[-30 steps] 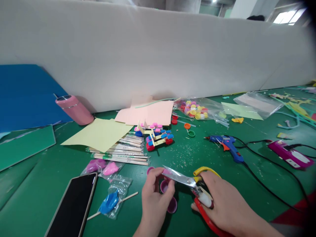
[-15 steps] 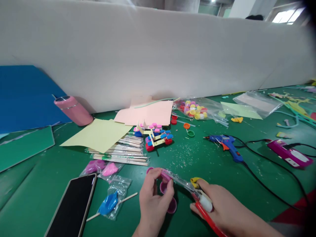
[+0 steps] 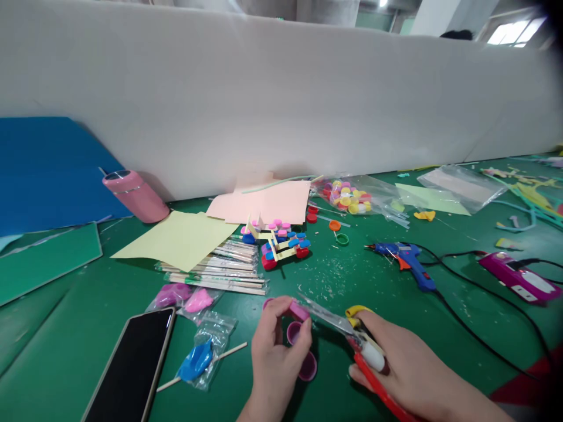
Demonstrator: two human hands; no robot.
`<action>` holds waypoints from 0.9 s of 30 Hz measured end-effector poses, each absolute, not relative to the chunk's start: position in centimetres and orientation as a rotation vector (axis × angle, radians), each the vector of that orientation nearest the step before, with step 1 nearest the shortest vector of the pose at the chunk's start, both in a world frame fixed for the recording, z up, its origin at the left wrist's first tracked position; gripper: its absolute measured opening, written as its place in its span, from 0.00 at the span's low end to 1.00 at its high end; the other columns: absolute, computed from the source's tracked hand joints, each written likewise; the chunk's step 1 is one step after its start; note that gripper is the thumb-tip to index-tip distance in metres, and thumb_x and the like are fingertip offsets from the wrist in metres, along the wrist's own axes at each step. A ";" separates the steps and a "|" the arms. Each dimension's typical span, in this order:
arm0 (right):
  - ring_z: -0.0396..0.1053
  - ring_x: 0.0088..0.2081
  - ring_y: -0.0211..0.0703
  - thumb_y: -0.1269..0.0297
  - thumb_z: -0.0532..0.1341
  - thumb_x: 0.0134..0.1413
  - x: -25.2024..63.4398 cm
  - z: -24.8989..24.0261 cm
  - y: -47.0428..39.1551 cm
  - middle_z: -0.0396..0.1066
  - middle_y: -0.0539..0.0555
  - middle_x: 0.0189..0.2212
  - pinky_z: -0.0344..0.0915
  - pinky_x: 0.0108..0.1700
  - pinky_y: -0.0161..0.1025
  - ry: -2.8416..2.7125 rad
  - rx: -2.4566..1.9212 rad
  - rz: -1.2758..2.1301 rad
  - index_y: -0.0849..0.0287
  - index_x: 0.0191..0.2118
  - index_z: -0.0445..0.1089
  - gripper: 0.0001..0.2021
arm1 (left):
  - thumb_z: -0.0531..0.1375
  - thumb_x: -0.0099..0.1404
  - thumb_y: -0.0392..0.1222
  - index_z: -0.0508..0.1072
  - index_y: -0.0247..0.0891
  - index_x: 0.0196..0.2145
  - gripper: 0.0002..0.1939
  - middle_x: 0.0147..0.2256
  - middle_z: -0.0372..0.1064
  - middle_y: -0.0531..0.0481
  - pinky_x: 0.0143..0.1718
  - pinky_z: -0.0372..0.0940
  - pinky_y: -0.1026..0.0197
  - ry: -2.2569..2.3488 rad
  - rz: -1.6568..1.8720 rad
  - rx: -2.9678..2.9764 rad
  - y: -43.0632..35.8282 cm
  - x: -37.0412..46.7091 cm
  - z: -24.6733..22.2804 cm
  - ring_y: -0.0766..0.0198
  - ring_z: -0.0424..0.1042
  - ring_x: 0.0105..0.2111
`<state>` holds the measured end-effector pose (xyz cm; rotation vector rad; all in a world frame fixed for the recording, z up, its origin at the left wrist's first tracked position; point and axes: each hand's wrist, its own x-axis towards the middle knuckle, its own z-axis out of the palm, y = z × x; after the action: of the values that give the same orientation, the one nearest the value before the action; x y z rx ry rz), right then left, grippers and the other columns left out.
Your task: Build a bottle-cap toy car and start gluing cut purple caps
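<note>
Between the thumb and fingers of my left hand [image 3: 279, 354] is a pink-purple bottle cap [image 3: 299, 310]. Purple caps [image 3: 308, 367] lie on the table just behind and to the right of that hand. My right hand [image 3: 404, 357] is wrapped round red-handled scissors [image 3: 336, 322], their blades pointing up and left beside the held cap. A yellow piece [image 3: 357, 310] shows at the right hand's index finger, and a white part [image 3: 373, 356] sits by the scissors' pivot. Most of the right fingers are hidden.
Ahead stands a small craft-stick model [image 3: 284, 243] with coloured caps. A blue glue gun [image 3: 407, 258] with its cable lies to the right. On the left are a phone [image 3: 132, 363], wrapped sticks [image 3: 224, 272] and bagged clay [image 3: 196, 360]. A white partition [image 3: 264, 99] rises behind.
The scissors have moved slightly right, and their blades have drawn away from the cap. My left hand keeps its pinch on the cap.
</note>
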<state>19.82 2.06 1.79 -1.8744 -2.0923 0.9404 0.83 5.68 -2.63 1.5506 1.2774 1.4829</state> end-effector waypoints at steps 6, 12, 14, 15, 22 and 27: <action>0.62 0.27 0.42 0.54 0.60 0.43 19.4 1.5 2.0 0.66 0.50 0.30 0.53 0.27 0.35 -2.097 -1.928 0.798 0.55 0.37 0.57 0.17 | 0.58 0.53 0.30 0.65 0.40 0.36 0.13 0.37 0.62 0.48 0.39 0.64 0.59 1.263 1.464 1.632 5.6 0.8 -3.0 0.62 0.66 0.38; 0.62 0.25 0.42 0.54 0.60 0.43 19.2 1.3 2.2 0.67 0.49 0.26 0.50 0.25 0.35 -2.090 -1.949 0.784 0.56 0.33 0.58 0.15 | 0.59 0.52 0.29 0.66 0.41 0.36 0.13 0.38 0.62 0.48 0.39 0.64 0.60 1.272 1.496 1.610 5.5 0.9 -3.0 0.61 0.65 0.40; 0.62 0.25 0.42 0.53 0.61 0.42 19.2 1.2 2.2 0.67 0.49 0.26 0.50 0.25 0.35 -2.080 -1.972 0.780 0.56 0.32 0.58 0.15 | 0.60 0.51 0.30 0.67 0.41 0.37 0.14 0.38 0.62 0.47 0.39 0.64 0.60 1.265 1.497 1.559 5.5 0.9 -2.9 0.61 0.65 0.40; 0.63 0.25 0.42 0.53 0.61 0.42 19.2 1.2 2.2 0.67 0.49 0.26 0.50 0.25 0.35 -2.076 -1.979 0.777 0.56 0.31 0.58 0.15 | 0.60 0.51 0.30 0.67 0.41 0.37 0.14 0.38 0.62 0.47 0.40 0.64 0.60 1.259 1.491 1.524 5.5 0.9 -2.8 0.61 0.65 0.40; 0.63 0.25 0.42 0.54 0.62 0.41 19.2 1.0 2.2 0.67 0.49 0.26 0.50 0.25 0.34 -2.059 -1.964 0.808 0.56 0.31 0.58 0.15 | 0.59 0.53 0.32 0.69 0.39 0.36 0.11 0.38 0.63 0.47 0.39 0.65 0.62 1.153 1.431 1.318 5.7 0.7 -2.4 0.61 0.66 0.40; 0.62 0.24 0.39 0.56 0.62 0.41 19.1 1.2 2.1 0.67 0.47 0.24 0.49 0.24 0.33 -2.037 -1.922 0.926 0.55 0.30 0.59 0.14 | 0.59 0.53 0.31 0.69 0.40 0.34 0.10 0.38 0.63 0.47 0.38 0.65 0.63 1.111 1.432 1.291 5.7 0.7 -2.3 0.62 0.66 0.39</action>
<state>19.08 2.06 1.17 -1.9218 -2.0369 0.9261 0.73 5.67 -2.29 1.2913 1.1108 1.4322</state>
